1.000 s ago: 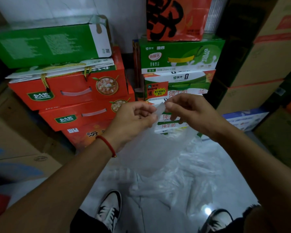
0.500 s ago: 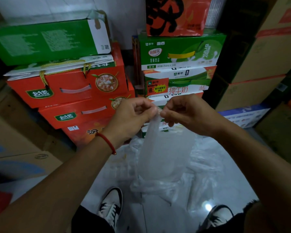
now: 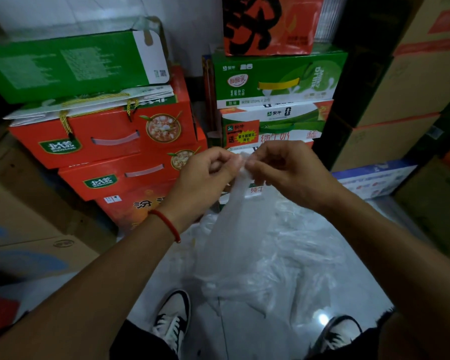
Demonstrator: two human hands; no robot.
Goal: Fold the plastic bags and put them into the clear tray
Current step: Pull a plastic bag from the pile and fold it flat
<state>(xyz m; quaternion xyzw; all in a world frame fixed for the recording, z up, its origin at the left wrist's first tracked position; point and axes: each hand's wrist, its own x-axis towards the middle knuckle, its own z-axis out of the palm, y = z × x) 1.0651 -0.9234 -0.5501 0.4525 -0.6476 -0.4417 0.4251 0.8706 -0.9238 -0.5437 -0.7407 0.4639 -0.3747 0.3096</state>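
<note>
A thin translucent plastic bag hangs down in front of me from its top edge. My left hand, with a red string on the wrist, pinches that top edge from the left. My right hand pinches it from the right, fingertips almost touching the left hand's. Below, a loose heap of more clear plastic bags lies on the pale floor. No clear tray shows in this view.
Stacked red gift boxes and a green box stand at the left, green-and-white milk cartons straight ahead, brown cardboard cartons at the right. My two black-and-white shoes stand on the floor below.
My hands have drawn closer together at the bag's top edge, bunching it. The bag hangs narrower and straighter than a second ago.
</note>
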